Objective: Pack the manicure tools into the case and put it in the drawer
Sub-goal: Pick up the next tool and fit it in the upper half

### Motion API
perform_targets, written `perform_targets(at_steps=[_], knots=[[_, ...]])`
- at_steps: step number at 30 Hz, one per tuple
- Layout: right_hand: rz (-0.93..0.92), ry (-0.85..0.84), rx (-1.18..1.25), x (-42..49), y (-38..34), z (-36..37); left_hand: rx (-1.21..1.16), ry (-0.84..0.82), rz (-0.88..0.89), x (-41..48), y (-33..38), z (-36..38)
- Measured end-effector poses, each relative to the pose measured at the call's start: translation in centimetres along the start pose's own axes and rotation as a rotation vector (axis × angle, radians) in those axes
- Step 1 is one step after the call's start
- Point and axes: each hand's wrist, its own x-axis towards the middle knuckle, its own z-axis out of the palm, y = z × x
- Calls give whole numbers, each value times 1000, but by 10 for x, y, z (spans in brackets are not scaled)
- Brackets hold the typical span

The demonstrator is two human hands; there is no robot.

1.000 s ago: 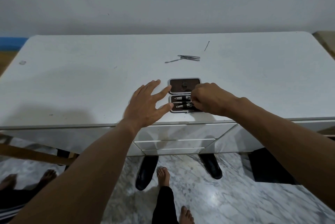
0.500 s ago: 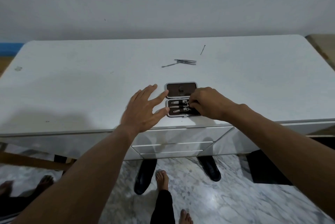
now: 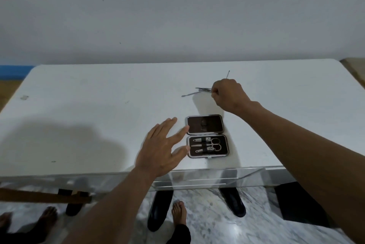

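The manicure case (image 3: 225,146) lies open near the front edge of the white table (image 3: 98,105), lid half (image 3: 205,124) behind the tray half. Scissors (image 3: 215,144) and two or three other steel tools sit in the tray's loops. My left hand (image 3: 162,149) is spread flat just left of the case, fingertips at its edge. My right hand (image 3: 229,93) is farther back, fingers curled and pinched on the right ends of the loose metal tools (image 3: 194,92), which still rest on the table. A thin probe (image 3: 227,74) lies alone behind that hand.
A closed drawer front (image 3: 197,178) sits under the table edge below the case. Bare feet (image 3: 178,212), black table feet (image 3: 160,208) and a wooden bar (image 3: 39,196) are on the marble floor. A wall stands close behind the table.
My right hand has left the case tray and reached back and right to the loose tools. The left hand has stayed beside the case. The camera has tilted upward.
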Motion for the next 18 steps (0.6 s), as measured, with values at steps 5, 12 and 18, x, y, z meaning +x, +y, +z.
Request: perform_targets(at_steps=[5, 12, 18], knots=[[7, -40, -57, 37, -6, 12, -20, -5, -16, 1, 1, 0], [32, -109, -93, 52, -11, 26, -21, 1, -28, 0, 3, 0], [53, -56, -122, 49, -8, 19, -5, -7, -37, 0, 4, 1]])
